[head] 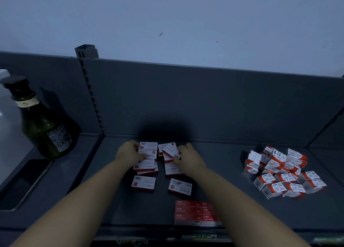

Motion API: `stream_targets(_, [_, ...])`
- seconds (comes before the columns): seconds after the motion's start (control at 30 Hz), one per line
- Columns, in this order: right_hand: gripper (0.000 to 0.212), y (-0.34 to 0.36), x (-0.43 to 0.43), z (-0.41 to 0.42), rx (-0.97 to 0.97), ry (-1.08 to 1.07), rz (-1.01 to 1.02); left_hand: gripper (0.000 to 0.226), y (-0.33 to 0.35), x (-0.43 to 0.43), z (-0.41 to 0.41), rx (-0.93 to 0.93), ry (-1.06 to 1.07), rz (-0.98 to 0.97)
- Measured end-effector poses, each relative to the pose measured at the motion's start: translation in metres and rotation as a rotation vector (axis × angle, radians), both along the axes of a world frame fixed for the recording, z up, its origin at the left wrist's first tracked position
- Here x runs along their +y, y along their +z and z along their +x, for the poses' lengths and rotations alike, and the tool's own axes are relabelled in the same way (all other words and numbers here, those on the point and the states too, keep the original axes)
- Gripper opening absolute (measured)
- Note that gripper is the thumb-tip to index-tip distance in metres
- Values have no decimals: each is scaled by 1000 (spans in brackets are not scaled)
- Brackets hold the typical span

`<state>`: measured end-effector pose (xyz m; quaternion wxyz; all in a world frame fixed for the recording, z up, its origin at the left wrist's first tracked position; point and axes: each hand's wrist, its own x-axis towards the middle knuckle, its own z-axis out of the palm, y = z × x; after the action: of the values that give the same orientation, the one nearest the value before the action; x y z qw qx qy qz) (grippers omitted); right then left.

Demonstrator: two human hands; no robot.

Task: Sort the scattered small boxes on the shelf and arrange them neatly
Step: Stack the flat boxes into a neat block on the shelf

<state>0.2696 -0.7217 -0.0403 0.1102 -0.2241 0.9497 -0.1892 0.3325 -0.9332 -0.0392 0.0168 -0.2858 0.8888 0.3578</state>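
Several flat white-and-red staple boxes lie in two loose columns in the middle of the dark shelf [232,174]. My left hand [128,154] pinches a box marked 24/6 [149,154] in the left column. My right hand [188,159] grips a tilted box [170,150] on top of the right column. Two single boxes [143,183] [180,186] lie nearer to me. A block of red boxes [193,212] sits at the shelf's front edge, partly hidden by my right forearm. A heap of smaller red-and-white boxes [283,171] lies at the right.
A dark green bottle [43,127] with a black cap stands on the neighbouring shelf section at the left, with a black phone [22,183] lying in front of it. A slotted upright post [91,96] divides the sections. The shelf's back panel [204,101] rises behind the boxes.
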Motion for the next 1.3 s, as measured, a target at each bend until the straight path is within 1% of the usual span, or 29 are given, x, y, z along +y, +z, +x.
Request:
stream_targets(0.07, [43, 0, 0, -1, -15, -10, -29, 41, 1, 3, 1, -38, 37, 37])
stream_targets(0.13, [43, 0, 1, -2, -27, -12, -52, 38, 0, 4, 1, -66, 48, 79])
stream_targets(0.23, [45, 1, 6, -2, -46, -8, -81, 33, 1, 3, 2, -58, 91, 145])
stream_targets(0.33, [44, 2, 10, -2, -62, -1, -116, 25, -1, 1, 2, -32, 170, 273])
stream_targets(0.4, [42, 2, 13, -1, -77, -1, -148, 26, -2, 1, 5, 18, 212, 324])
stream_targets(0.47, [41, 3, 18, 0, -99, -1, -178, 32, -5, 3, 8, 111, 249, 313])
stream_targets(0.53, [40, 3, 23, 1, -120, -8, -221, 31, -6, 6, 11, 227, 272, 301])
stream_targets(0.63, [40, 6, 32, 0, -160, -32, -316, 22, -9, 8, 16, 358, 263, 377])
stream_targets(0.77, [45, 8, 42, -1, -183, -58, -435, 27, 2, 20, 17, 429, 189, 449])
stream_targets(0.83, [45, 10, 50, 1, -221, -85, -541, 28, 10, 31, 20, 443, 135, 514])
stream_targets(0.9, [40, 15, 60, 3, -269, -111, -651, 29, 15, 42, 22, 440, 66, 565])
stream_targets(1.0, [32, 19, 77, 5, -317, -126, -771, 23, 23, 60, 25, 414, -20, 621])
stream_targets(1.13, [30, 22, 99, 9, -375, -166, -909, 20, 29, 82, 25, 424, -24, 703])
stream_targets(1.3, [31, 21, 121, 12, -421, -176, -979, 21, 29, 104, 28, 434, 4, 763])
